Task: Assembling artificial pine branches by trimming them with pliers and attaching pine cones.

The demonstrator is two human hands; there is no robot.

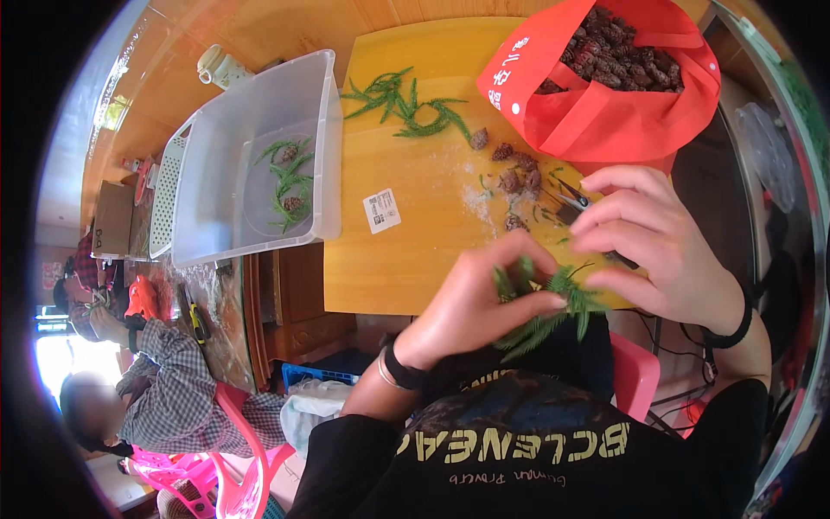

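Note:
My left hand (488, 298) is closed on a green artificial fern-like sprig (540, 329), pinched between thumb and fingers above my lap at the table's near edge. My right hand (644, 238) hovers just to its right, fingers curved and apart, with the thumb close to the sprig's thin stem. Partly hidden behind the right fingers is a small metal-jawed cutting tool (574, 199); it looks to lie on the table. Several brown pine cones (510, 180) are scattered beyond my hands, among crumbs and green bits. More green sprigs (424, 117) rest at the table's far side.
On the yellow table (389, 268) a red bag (553, 117) full of pine cones stands far right. A clear plastic bin (233, 186) at left holds sprigs with cones. A white label (381, 211) lies between. Another person (186, 381) sits at the left near a pink chair (246, 467).

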